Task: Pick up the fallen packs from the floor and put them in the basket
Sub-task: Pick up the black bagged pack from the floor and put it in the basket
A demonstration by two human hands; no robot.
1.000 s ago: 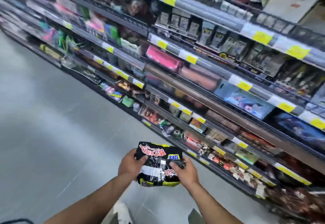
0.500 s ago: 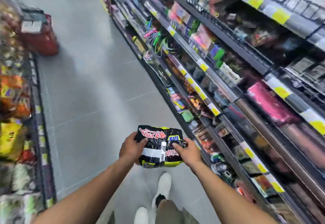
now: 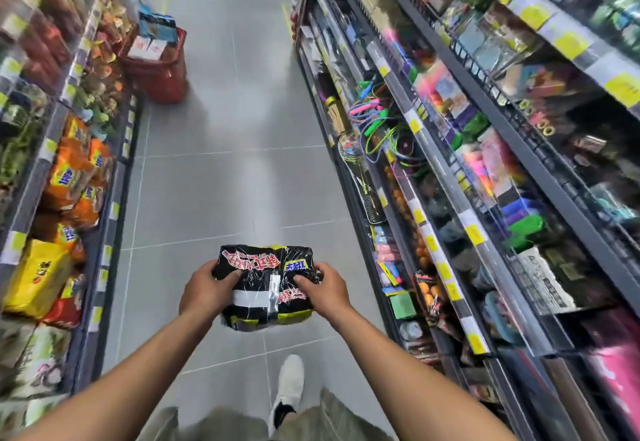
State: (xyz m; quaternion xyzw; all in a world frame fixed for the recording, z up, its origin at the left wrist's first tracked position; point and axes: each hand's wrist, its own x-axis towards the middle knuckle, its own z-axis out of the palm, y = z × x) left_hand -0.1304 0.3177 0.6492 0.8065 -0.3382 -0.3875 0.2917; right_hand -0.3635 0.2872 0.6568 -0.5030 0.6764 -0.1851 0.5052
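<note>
black crinkly pack (image 3: 266,288) is held out front, left hand (image 3: 204,293) and right hand (image 3: 323,291) each curled round one end; grip it snug while walking to the red basket (image 3: 166,84), well ahead beside the left shelves (image 3: 38,163).

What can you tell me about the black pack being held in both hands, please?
The black pack is a crinkled bag of glossy plastic with red-and-white lettering, a blue label, a white band across its middle and yellow-green trim along the near edge. It is held roughly level above the grey floor, the left hand gripping its left end and the right hand its right end, thumbs on top.
</note>
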